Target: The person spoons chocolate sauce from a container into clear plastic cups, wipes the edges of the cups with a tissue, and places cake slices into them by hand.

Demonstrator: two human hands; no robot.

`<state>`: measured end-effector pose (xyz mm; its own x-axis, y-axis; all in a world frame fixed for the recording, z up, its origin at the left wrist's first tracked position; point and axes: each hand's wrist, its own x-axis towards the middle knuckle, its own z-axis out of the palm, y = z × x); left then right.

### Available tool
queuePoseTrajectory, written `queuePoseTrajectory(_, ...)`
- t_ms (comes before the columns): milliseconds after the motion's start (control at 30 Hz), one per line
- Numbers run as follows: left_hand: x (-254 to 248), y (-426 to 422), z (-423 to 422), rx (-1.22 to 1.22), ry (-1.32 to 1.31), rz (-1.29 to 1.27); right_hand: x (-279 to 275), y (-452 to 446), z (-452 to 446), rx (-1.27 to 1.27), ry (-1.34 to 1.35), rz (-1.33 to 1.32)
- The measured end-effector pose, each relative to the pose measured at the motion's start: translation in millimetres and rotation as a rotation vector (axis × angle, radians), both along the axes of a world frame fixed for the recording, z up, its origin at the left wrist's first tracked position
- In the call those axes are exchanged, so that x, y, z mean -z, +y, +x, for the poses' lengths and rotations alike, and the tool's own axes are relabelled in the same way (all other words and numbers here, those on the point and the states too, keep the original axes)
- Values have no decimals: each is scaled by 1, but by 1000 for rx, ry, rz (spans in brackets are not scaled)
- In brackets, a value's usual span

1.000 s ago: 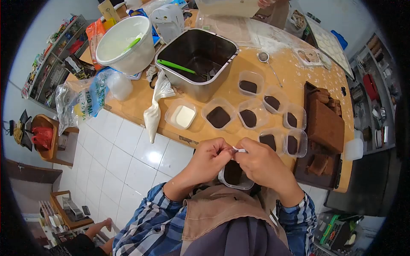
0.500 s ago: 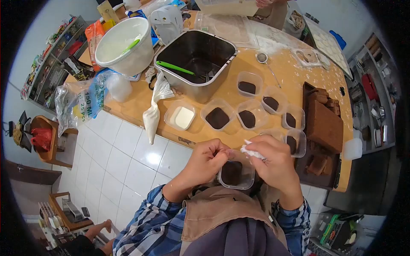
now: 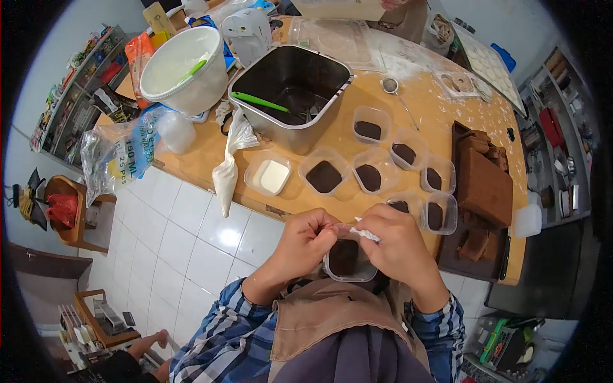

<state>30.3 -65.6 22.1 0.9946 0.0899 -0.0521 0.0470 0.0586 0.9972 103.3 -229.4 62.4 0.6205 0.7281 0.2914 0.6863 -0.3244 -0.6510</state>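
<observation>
Close to my body, at the table's near edge, is a clear square plastic container [image 3: 350, 270] with a dark brown layer inside. My left hand [image 3: 305, 241] is closed, its thumb and fingers pinching the container's far left rim. A crumpled white tissue [image 3: 366, 235] is gripped in my right hand [image 3: 397, 241], whose fingers are bent over it at the far rim. The tissue touches or nearly touches the plastic there. Several similar containers stand beyond my hands, among them one [image 3: 324, 177] with a dark layer and one [image 3: 268, 177] with a white filling.
A filled piping bag [image 3: 225, 172] hangs over the table edge. Behind it stand a deep metal pan [image 3: 287, 132] with a green-handled spatula and a white tub [image 3: 185, 89]. At right, a dark tray [image 3: 452, 262] carries brown cake [image 3: 486, 188]. Another person's hand shows at the far side.
My right hand has moved left with the tissue, closer to my left hand along the container's rim. My left hand stays nearly in place.
</observation>
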Motion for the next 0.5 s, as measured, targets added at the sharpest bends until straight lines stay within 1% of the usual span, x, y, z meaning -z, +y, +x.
queuePoseTrajectory(67, 0, 1, 0, 31, 28, 46, 1, 3, 0, -30, -17, 32)
queuePoseTrajectory(133, -1, 1, -1, 56, 79, 116, -3, 3, 0, 41, -116, 170)
queuePoseTrajectory(167, 3, 1, 0, 15, 58, 76, -7, 3, 0, 74, -166, 239)
queuePoseTrajectory(267, 21, -2, 2, -95, 21, -21, -21, -16, -5, 348, -103, 382)
queuePoseTrajectory(367, 31, -3, 6, -160, 31, -76, -35, -41, -13, 595, -182, 427)
queuePoseTrajectory(467, 41, -7, 8, -207, 24, -134, -30, -63, -20, 750, -202, 606)
queuePoseTrajectory(500, 45, -9, 8, -216, 9, -138, -29, -69, -21, 766, -214, 612)
